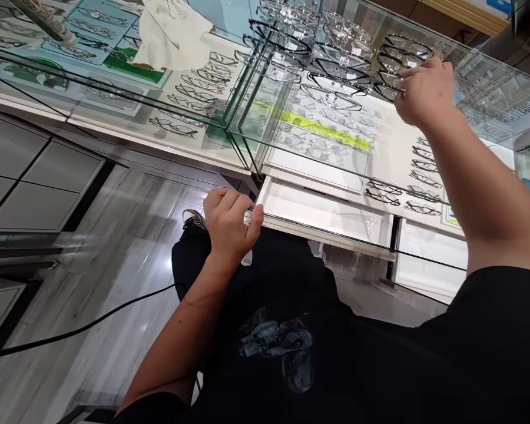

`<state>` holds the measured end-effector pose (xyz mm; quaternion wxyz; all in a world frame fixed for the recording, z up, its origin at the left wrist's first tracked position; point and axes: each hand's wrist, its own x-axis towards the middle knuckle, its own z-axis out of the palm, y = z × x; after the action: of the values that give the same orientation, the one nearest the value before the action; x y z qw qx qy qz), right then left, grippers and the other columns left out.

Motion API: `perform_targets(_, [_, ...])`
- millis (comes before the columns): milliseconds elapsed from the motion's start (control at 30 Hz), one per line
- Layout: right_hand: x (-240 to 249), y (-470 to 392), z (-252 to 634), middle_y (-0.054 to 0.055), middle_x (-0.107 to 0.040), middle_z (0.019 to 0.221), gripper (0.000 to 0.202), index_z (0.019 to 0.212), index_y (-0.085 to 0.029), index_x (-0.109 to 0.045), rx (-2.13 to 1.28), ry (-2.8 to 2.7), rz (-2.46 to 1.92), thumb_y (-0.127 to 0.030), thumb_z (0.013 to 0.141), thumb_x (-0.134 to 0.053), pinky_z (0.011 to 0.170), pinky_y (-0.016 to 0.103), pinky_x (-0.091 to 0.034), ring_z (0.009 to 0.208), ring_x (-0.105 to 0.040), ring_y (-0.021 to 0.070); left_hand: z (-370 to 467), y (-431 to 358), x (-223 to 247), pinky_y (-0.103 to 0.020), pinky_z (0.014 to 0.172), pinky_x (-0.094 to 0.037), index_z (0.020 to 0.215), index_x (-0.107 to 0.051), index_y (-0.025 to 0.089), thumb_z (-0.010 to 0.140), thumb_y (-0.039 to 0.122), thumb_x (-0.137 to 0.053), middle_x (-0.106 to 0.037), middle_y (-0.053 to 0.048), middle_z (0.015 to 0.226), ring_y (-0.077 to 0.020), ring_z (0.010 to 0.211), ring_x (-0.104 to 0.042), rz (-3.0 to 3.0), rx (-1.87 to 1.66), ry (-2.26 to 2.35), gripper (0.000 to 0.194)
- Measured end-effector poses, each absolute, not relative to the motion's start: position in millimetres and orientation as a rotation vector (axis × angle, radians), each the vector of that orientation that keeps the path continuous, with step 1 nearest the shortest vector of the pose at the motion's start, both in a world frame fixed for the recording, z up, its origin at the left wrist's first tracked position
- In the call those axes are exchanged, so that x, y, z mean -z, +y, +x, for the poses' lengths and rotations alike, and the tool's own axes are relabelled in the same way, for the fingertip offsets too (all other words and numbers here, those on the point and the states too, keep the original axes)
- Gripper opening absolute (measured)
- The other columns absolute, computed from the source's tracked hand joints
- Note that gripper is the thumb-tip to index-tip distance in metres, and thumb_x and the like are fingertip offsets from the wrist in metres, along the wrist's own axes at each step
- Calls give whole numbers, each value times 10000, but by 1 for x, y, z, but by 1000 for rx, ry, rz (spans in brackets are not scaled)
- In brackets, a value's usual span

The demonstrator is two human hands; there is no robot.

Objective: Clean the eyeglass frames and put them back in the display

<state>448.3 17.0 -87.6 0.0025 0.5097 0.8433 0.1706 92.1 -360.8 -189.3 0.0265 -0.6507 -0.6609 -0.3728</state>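
My left hand [232,224] is closed around the left end of the front edge of an open white drawer [322,206], thumb on the near side. My right hand [426,91] reaches over the glass counter with fingers bent onto a pair of dark-framed eyeglasses [386,89]; its fingertips are partly hidden. Left of that hand, several thin-framed eyeglasses [342,73] with small tags stand in close rows on the glass top. Inside the drawer lies something clear, too small to make out.
A glass display case [229,126] extends left, with more eyeglasses [198,88] inside. On it rest a white cloth [172,35] and a blue tray [97,29] of frames. A second drawer [430,256] is at right. A black cable [92,318] crosses above the wood-look floor [128,247].
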Motion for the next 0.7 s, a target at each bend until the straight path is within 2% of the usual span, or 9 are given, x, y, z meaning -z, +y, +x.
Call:
perform_targets(133, [87,11,445,235,-764,1315,996,1085,85,-786,-530,2606,1666,-582,1140,-48,918,584,-425,1326,-577,382,91,-360,190,-545,1084,-426,766,-514,271,1015,461,-525,-584,-95,803,-348,1007,-596,-2012,1161,-2065,314])
perform_targets(233, [75,-13,445,240,-752,1367,884,1164,91,-781,-459,2670,1671,-514,1192,-138,992,583,-446,1360,-571,402,91,-360,190,-548,1089,-422,767,-514,271,1007,453,-534,-581,-91,798,-346,994,-595,-2015,1175,-2056,301])
perform_targets(300, [58,-38,448,223,-742,1435,756,1262,50,-784,-404,2732,1669,-469,1213,-237,1085,591,-448,1418,-565,401,91,-360,189,-553,1089,-418,767,-515,272,1001,447,-536,-580,-92,798,-346,988,-594,-2019,1161,-2073,293])
perform_targets(400, [20,-89,456,174,-734,1503,658,1374,-67,-787,-332,2861,1617,-499,1211,-318,1212,582,-446,1477,-580,357,91,-361,186,-546,1079,-419,773,-517,275,994,435,-547,-580,-86,798,-339,978,-588,-2036,1165,-2071,274])
perform_targets(467, [-6,-129,463,88,-735,1526,601,1451,-241,-768,-148,2978,1445,-596,1181,-366,1255,592,-454,1490,-599,353,91,-361,185,-539,1076,-420,782,-516,278,1002,425,-545,-585,-80,805,-330,969,-582,-2045,1178,-2058,266])
perform_targets(533, [-22,-170,471,18,-750,1497,505,1478,-392,-741,264,3049,1139,-638,1133,-467,1181,613,-552,1405,-682,359,91,-361,185,-539,1070,-421,786,-517,278,1007,419,-541,-594,-83,817,-329,974,-579,-2047,1188,-2059,264])
perform_targets(567, [-23,-189,474,-16,-750,1493,447,1489,-446,-723,516,3010,1008,-598,1120,-521,1129,588,-607,1355,-722,341,91,-362,185,-543,1060,-420,786,-518,277,1006,421,-541,-596,-88,820,-334,981,-579,-2045,1189,-2065,264])
perform_targets(633, [-12,-223,479,-65,-743,1501,402,1487,-508,-710,922,2819,891,-497,1116,-555,1073,528,-673,1330,-752,307,91,-362,186,-551,1038,-418,783,-520,275,1000,432,-545,-593,-99,821,-348,998,-581,-2036,1193,-2080,269])
perform_targets(700, [18,-246,483,-78,-758,1475,378,1428,-527,-750,1057,2684,945,-455,1102,-572,1036,512,-699,1308,-769,304,91,-363,188,-556,1027,-416,781,-520,274,1003,445,-540,-592,-103,823,-354,1003,-590,-2031,1180,-2093,281])
